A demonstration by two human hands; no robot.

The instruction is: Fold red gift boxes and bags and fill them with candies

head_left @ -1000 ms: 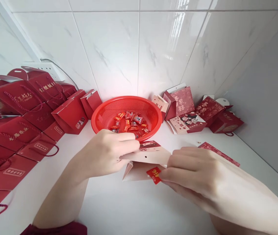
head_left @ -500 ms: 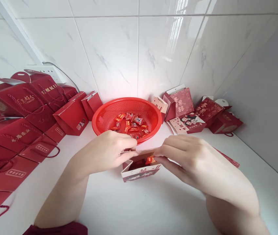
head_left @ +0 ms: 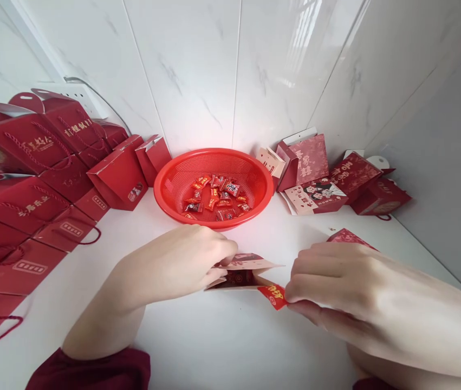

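Observation:
My left hand [head_left: 185, 265] pinches the left side of a small pink and dark-red paper gift box [head_left: 250, 261], whose open top shows a dark inside. Between the thumb and fingertips of my right hand [head_left: 339, 292] is a red wrapped candy [head_left: 274, 297] with yellow lettering. The candy hangs at the box's right front edge and overlaps it in view. Part of the box's left end is behind my left fingers. Just beyond stands a red plastic basket [head_left: 160, 200] with several wrapped candies [head_left: 214, 197] in its bottom.
Stacked dark-red gift boxes with rope handles [head_left: 31, 208] fill the left side. More gift boxes [head_left: 307, 160] lean and lie at the back right by the tiled wall [head_left: 197, 65]. A flat red piece [head_left: 348, 235] lies partly behind my right hand.
My right hand has moved right and toward me, bringing the candy from the box opening to its right front edge. The box has tilted. The view has tipped downward.

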